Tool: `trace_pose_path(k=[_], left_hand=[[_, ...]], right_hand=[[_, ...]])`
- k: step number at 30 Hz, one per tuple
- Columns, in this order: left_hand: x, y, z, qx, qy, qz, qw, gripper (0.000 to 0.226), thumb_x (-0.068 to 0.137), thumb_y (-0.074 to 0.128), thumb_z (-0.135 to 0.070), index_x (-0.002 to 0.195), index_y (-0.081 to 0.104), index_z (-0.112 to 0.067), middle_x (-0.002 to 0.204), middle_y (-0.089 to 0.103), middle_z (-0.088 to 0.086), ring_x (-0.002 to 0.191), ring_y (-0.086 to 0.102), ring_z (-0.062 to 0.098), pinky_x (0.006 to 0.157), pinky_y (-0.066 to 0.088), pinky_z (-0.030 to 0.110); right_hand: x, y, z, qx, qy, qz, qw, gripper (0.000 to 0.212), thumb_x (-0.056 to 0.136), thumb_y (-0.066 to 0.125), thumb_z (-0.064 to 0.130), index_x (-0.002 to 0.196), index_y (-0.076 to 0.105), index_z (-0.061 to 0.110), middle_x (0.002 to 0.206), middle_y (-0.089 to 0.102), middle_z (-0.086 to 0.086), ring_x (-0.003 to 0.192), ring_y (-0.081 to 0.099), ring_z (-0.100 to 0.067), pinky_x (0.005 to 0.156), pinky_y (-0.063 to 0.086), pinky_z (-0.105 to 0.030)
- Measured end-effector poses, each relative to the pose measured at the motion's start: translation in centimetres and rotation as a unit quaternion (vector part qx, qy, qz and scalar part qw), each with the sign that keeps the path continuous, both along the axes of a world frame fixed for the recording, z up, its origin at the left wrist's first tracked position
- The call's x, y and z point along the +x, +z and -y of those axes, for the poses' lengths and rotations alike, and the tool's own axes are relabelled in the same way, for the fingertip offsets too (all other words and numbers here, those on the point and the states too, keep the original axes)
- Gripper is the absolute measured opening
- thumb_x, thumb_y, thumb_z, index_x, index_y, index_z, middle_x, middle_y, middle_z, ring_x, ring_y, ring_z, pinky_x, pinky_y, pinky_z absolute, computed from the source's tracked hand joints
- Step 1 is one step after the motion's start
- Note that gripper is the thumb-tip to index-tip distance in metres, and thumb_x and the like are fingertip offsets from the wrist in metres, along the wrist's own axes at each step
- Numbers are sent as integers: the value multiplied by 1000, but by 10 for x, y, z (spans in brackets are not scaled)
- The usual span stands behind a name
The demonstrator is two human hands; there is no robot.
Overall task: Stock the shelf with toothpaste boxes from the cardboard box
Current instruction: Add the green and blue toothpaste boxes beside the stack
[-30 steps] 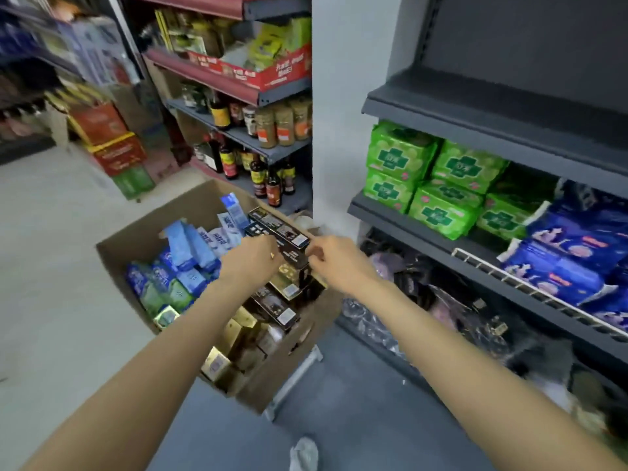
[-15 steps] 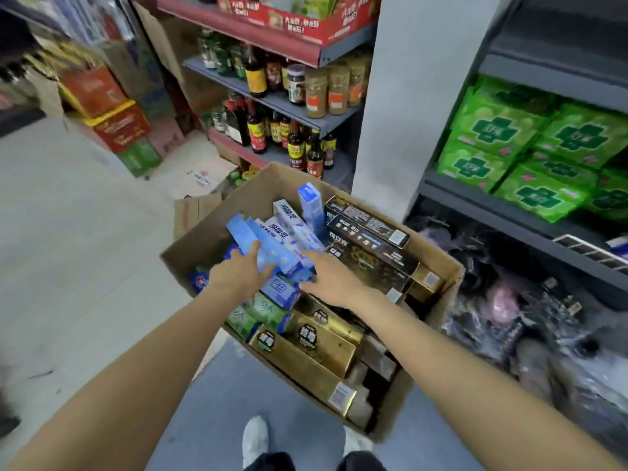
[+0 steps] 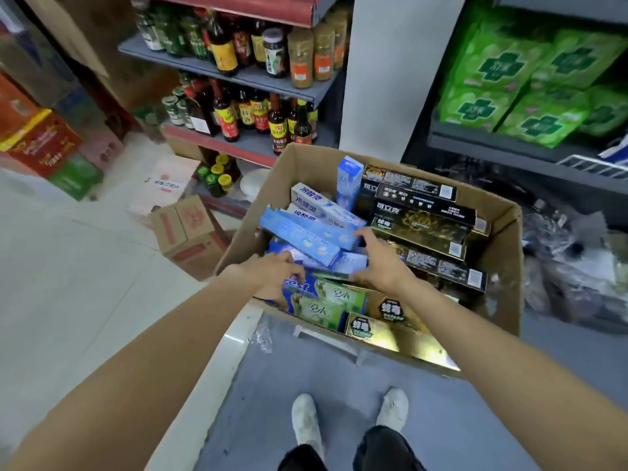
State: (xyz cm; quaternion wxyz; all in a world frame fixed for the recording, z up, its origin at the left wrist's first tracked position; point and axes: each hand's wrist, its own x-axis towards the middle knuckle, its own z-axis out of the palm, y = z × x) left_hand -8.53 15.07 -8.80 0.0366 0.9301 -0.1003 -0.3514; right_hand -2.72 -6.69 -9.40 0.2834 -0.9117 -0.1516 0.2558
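An open cardboard box (image 3: 503, 239) stands in front of me, full of toothpaste boxes: blue ones (image 3: 306, 232) at the left, black ones (image 3: 424, 207) at the back right, green ones (image 3: 328, 309) and gold ones (image 3: 390, 333) at the near side. My left hand (image 3: 272, 275) curls over the near left end of the blue boxes. At their right end, my right hand (image 3: 382, 261) holds them between fingers and thumb. The dark grey shelf (image 3: 475, 144) rises at the right behind the box.
Green packs (image 3: 509, 83) fill the right shelf, and dark wrapped goods (image 3: 571, 263) lie below it. Sauce bottles (image 3: 258, 117) line a shelf at the back left. Small cartons (image 3: 190, 232) and red cartons (image 3: 37, 141) sit on the floor. My shoes (image 3: 306, 423) are below.
Both hands left the black boxes, came down onto the blue boxes and closed in on their two ends. My view tilted down toward the box.
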Motion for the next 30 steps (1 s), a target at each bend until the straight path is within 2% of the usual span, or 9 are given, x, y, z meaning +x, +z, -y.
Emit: trace_pose_path(k=[4, 8, 9, 12, 15, 20, 25, 28, 30], left_hand=[[5, -8, 9, 26, -36, -4, 999, 55, 72, 78, -42, 116, 53, -23, 129, 41, 6, 118, 40, 29, 82, 38, 38], [13, -6, 15, 29, -66, -7, 997, 52, 72, 78, -42, 112, 56, -19, 127, 43, 6, 112, 48, 27, 75, 33, 35], [13, -7, 14, 21, -70, -6, 997, 52, 72, 78, -43, 113, 57, -20, 129, 42, 6, 113, 49, 27, 76, 33, 35], [10, -7, 6, -16, -68, 6, 998, 49, 74, 76, -43, 118, 62, -25, 138, 40, 4, 120, 47, 26, 82, 36, 37], [8, -9, -1, -44, -59, 9, 997, 49, 75, 76, -41, 120, 63, -26, 138, 41, 6, 119, 49, 27, 83, 42, 35], [3, -20, 7, -61, -22, 32, 997, 46, 67, 82, -37, 106, 63, -21, 131, 42, 3, 117, 48, 23, 94, 41, 39], [13, -11, 12, -67, -70, -1, 995, 44, 68, 82, -37, 97, 54, -18, 124, 41, 2, 116, 42, 22, 94, 39, 40], [15, -5, 4, -150, -37, -2, 988, 47, 67, 83, -33, 90, 44, -18, 106, 46, 1, 99, 49, 25, 84, 44, 38], [10, 4, -1, -235, 24, 26, 971, 45, 72, 80, -30, 95, 43, -16, 97, 51, 1, 91, 49, 21, 79, 41, 34]], right_hand=[[-4, 6, -1, -27, -156, 75, 985, 54, 84, 69, 19, 122, 35, 2, 120, 45, -20, 102, 53, -35, 73, 39, -33], [-19, 8, -1, -121, -23, -42, 991, 34, 89, 59, 42, 86, 52, 9, 81, 56, -6, 77, 58, -23, 59, 40, -30], [-24, 5, -2, -132, 17, -71, 988, 36, 88, 59, 45, 86, 56, 9, 84, 58, -7, 81, 59, -22, 63, 44, -31], [-37, -7, -9, -111, 43, -70, 990, 50, 81, 70, 41, 118, 56, 10, 122, 51, -10, 109, 55, -25, 95, 46, -35], [-38, -10, -17, -107, 36, -50, 992, 50, 79, 73, 32, 121, 57, 10, 127, 46, -12, 112, 54, -28, 102, 40, -34], [-36, -11, -23, -116, 34, -36, 992, 46, 78, 75, 26, 116, 60, 5, 121, 58, -13, 110, 55, -27, 92, 43, -33], [-30, -8, -24, -105, -1, -82, 991, 38, 82, 69, 16, 114, 61, -2, 117, 62, -15, 101, 59, -25, 85, 47, -31], [-23, 1, -19, -90, -9, -99, 991, 24, 82, 62, 6, 104, 63, -4, 110, 64, -17, 103, 61, -30, 77, 50, -36], [-19, 16, -9, -55, -22, -99, 993, 15, 79, 67, 4, 92, 60, 7, 100, 63, -14, 95, 61, -27, 72, 46, -33]])
